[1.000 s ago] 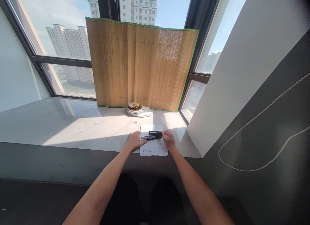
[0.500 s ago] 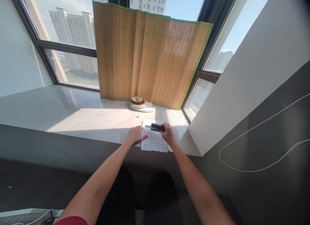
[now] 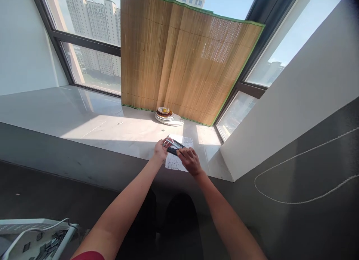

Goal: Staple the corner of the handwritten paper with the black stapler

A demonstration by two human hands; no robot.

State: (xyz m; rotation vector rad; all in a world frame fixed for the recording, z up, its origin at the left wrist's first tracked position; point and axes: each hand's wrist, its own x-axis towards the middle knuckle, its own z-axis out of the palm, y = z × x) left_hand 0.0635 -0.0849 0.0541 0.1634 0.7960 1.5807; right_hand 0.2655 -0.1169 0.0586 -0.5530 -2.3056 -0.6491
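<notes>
A black stapler point(image 3: 172, 151), its top and base swung apart with the silver magazine showing, is gripped at its rear end by my right hand point(image 3: 190, 160). My left hand point(image 3: 160, 149) is turned palm up at the stapler's front end, fingers partly extended; whether they touch it cannot be made out. Beneath both hands a white sheet of paper point(image 3: 175, 163) with handwriting lies on the pale windowsill point(image 3: 131, 148). Two tiny dark strips point(image 3: 162, 130), perhaps staples, rest behind the paper.
Stacked plates point(image 3: 165, 118) stand at the back of the sill, against a bamboo blind point(image 3: 179, 58) covering the window. A white beaded cord point(image 3: 269, 170) hangs at right. At lower left is a white bin-like container point(image 3: 36, 234) with a cable and dark items.
The stapler has been raised off the paper and its parts now stand apart. My left hand has left the paper and turned palm up beside the stapler. The view has shifted slightly.
</notes>
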